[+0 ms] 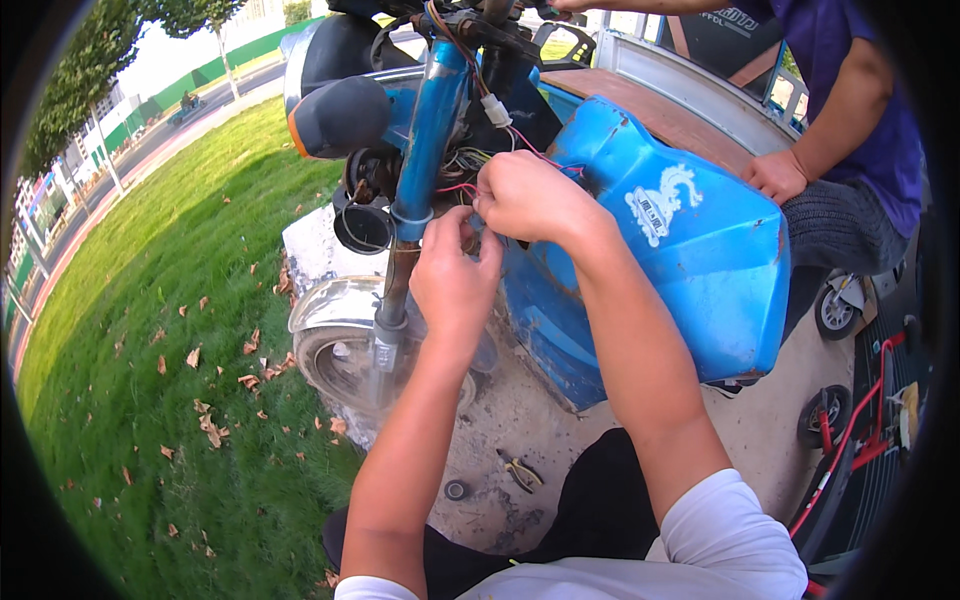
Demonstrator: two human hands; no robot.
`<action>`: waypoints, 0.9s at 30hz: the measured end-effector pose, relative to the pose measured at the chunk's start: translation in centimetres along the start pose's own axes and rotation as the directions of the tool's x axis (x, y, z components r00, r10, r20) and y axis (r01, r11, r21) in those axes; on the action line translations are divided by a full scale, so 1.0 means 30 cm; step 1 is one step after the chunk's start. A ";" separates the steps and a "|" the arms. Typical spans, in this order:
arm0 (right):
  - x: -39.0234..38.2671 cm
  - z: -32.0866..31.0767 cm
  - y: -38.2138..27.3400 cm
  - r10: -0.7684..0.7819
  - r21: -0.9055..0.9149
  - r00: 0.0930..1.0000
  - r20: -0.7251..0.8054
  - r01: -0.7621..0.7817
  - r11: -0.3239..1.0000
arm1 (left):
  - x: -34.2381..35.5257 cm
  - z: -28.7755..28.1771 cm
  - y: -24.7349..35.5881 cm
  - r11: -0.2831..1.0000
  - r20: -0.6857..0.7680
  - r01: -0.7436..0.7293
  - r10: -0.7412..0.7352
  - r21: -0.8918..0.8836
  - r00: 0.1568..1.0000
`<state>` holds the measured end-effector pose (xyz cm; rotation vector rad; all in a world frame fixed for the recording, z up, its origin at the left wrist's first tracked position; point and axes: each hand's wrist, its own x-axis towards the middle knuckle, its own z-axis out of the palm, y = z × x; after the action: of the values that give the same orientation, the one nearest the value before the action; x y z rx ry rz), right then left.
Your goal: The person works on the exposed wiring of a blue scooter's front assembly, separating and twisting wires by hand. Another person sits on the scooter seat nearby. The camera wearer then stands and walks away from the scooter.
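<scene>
Both my hands meet at wiring behind the blue front fork tube (431, 110) of a blue three-wheeler. My right hand (525, 195) is closed, pinching a thin red wire (457, 186). Just below it, my left hand (455, 265) has its fingertips closed on the wiring; the exact piece is too small to make out. A white connector (495, 111) hangs on wires above. The blue body panel (700, 280) with a white dragon decal lies right of my hands. The front wheel (335, 365) with its metal mudguard is below left.
Pliers (520, 470) and a black tape roll (456, 490) lie on the concrete (500, 430). At right, another person in a purple shirt (880, 150) rests a hand (775, 175) by the panel. Grass (180, 400) borders the left; a red metal frame (875, 400) stands lower right.
</scene>
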<state>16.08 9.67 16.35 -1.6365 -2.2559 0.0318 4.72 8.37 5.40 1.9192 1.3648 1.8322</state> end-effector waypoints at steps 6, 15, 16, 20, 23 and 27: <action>-0.003 0.015 0.008 -0.055 0.034 0.994 -0.096 0.058 0.998 | 0.011 0.017 -0.002 0.995 0.014 0.076 -0.076 -0.061 0.997; -0.006 0.032 0.002 0.052 0.033 0.988 -0.146 -0.047 0.998 | 0.003 0.033 -0.017 0.985 -0.019 0.080 -0.084 -0.154 0.996; -0.004 0.031 0.002 0.077 0.043 0.988 -0.134 -0.072 0.996 | 0.005 0.035 -0.020 0.987 -0.020 0.069 -0.072 -0.147 0.997; 0.003 0.034 -0.004 0.114 0.061 0.982 -0.151 -0.106 0.992 | 0.001 0.049 -0.036 0.994 -0.086 -0.042 0.034 -0.100 0.996; 0.013 0.029 -0.014 0.120 0.009 0.985 -0.120 -0.120 0.993 | -0.003 0.065 -0.047 0.992 -0.135 -0.099 0.087 -0.082 0.987; 0.022 0.004 -0.032 0.148 -0.022 0.988 -0.048 -0.149 0.989 | -0.005 0.080 -0.053 0.988 -0.177 -0.148 0.140 -0.036 0.974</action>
<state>14.98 9.99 16.63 -1.7970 -2.1046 0.0024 6.02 10.27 3.66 1.9190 1.2442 2.1253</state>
